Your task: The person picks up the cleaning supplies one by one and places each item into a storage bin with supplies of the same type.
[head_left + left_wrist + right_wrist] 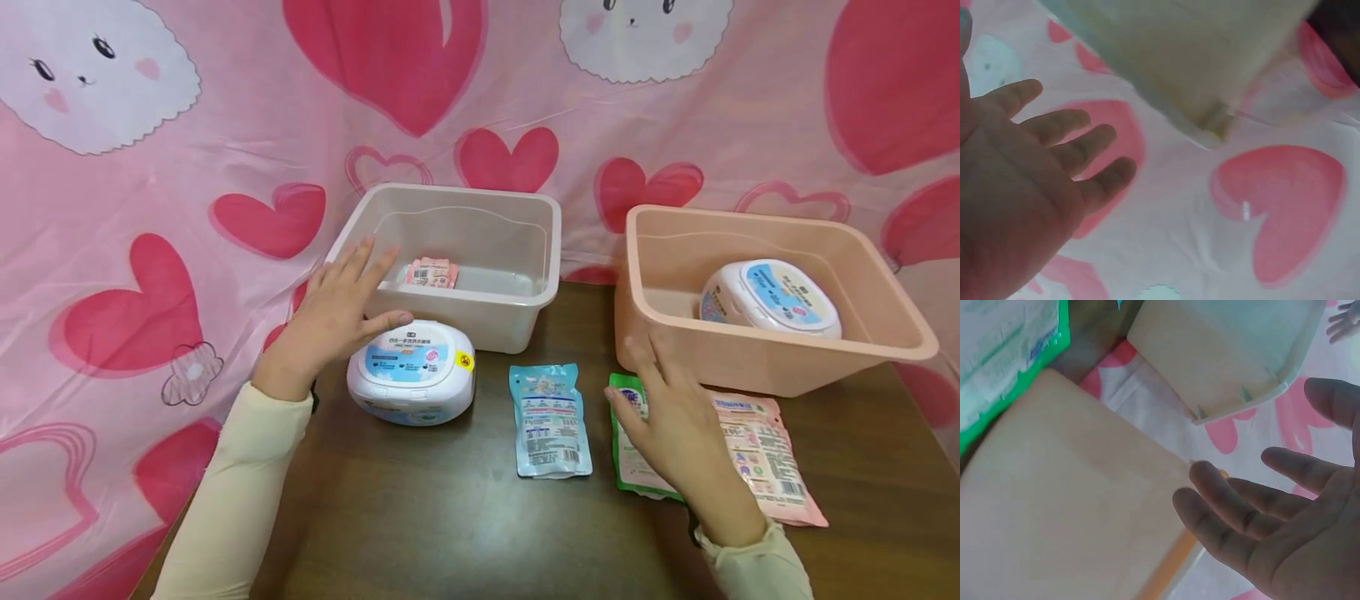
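Observation:
With fingers spread, my left hand (333, 312) hovers beside the near left corner of the grey-white bin (487, 321), its thumb over a white lidded tub (412, 375) with a blue label. A pink packet (432, 272) lies inside that bin. My right hand (675, 417) is held above a green-edged pouch (630, 467) and a pink pouch (772, 458), hiding part of both. Its fingers reach toward the front wall of the peach bin (750, 358), where a second white tub (780, 296) sits. Both palms hold nothing in the wrist views.
A light-blue pouch (551, 425) lies flat on the dark wooden table (442, 517) between the hands. Behind the bins hangs a pink cloth (247, 117) printed with hearts, which also runs down the table's left side.

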The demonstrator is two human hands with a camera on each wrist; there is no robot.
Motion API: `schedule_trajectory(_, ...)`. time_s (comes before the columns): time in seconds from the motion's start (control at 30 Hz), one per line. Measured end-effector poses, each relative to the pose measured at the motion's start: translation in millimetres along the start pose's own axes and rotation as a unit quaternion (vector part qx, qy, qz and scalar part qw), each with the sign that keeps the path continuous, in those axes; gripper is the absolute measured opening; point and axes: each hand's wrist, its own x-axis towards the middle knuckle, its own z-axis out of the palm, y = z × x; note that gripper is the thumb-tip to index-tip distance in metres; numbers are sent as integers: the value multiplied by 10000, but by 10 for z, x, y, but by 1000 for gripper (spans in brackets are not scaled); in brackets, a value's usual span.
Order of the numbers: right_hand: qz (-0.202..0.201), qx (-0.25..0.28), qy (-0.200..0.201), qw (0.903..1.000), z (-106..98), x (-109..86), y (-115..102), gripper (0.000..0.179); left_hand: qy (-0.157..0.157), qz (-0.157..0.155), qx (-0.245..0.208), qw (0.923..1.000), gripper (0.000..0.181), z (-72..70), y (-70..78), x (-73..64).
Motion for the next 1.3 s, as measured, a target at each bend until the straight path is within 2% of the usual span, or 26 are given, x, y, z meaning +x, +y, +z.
schedule_trajectory(0.17, 174, 38, -570, 9982, 71, -19, 2, 68, -167, -134, -7, 9998, 86, -39, -238, 73)
schedule_trajectory(0.33, 79, -33, -636, 9979, 132, -41, 31, 67, -312, -288, -108, 9990, 84, -51, -455, 139)
schedule_trajectory(0.5, 171, -169, -840, 9962, 98, -66, 106, 69, -292, -393, -409, 9980, 80, -30, -643, 219)
schedule_trajectory(0.7, 147, -354, -847, 9957, 47, -154, 280, 68, -473, -469, -571, 9961, 81, 5, -816, 315)
schedule_trajectory(0.83, 189, -497, -862, 9949, -7, -238, 429, 67, -663, -513, -716, 9939, 90, 16, -900, 362)
schedule_trajectory(1.03, 230, -690, -801, 9941, -73, -379, 765, 65, -926, -632, -1005, 9886, 103, 34, -977, 411)
schedule_trajectory(1.13, 473, -758, -896, 9920, -120, -468, 964, 65, -1044, -630, -1096, 9865, 103, 32, -987, 432)
schedule_trajectory(1.3, 1073, -902, -1371, 9806, -240, -592, 1335, 72, -1221, -613, -1167, 9837, 104, 7, -1006, 452)
